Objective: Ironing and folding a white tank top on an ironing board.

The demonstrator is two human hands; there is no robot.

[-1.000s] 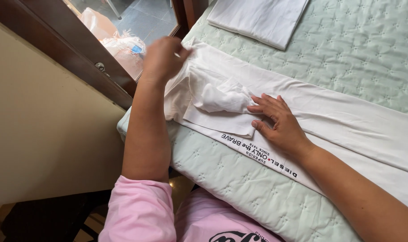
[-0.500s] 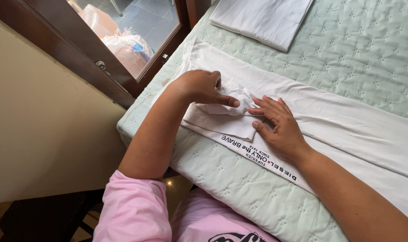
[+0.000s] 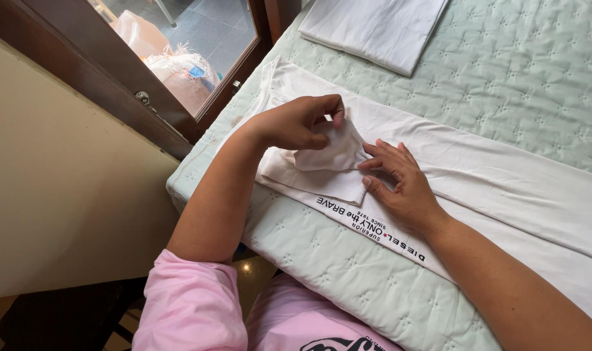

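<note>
A: Report the position of the garment (image 3: 478, 188).

B: The garment is white, folded into a long band. It lies flat on the quilted pad (image 3: 503, 84). Its long axis runs from upper left, near the window frame (image 3: 146, 104), to lower right. A line of dark print follows its near edge.

A: State of the left hand (image 3: 296, 122)?

B: Fingers curled, thumb and fingertips closed on a small flap (image 3: 331, 153) of the cloth. The flap is raised off the band at its left end. The hand sits directly above that end.

A: State of the right hand (image 3: 400, 185)?

B: Open, palm down, fingers spread. It holds nothing. It presses flat on the band, just to the right of the flap, with the fingertips touching the flap's edge.

A: Which hand is nearer the end of the band?

B: The left. The right hand lies further along the axis, toward the middle. The rest of the band extends away to the right, under and past the right forearm.

A: Which way does the flap lie from the pressing hand?

B: To its left, along the long axis, between the two hands.

A: Other items?

B: A second folded white cloth (image 3: 374, 29) lies at the top of the pad, well apart from both hands.
</note>
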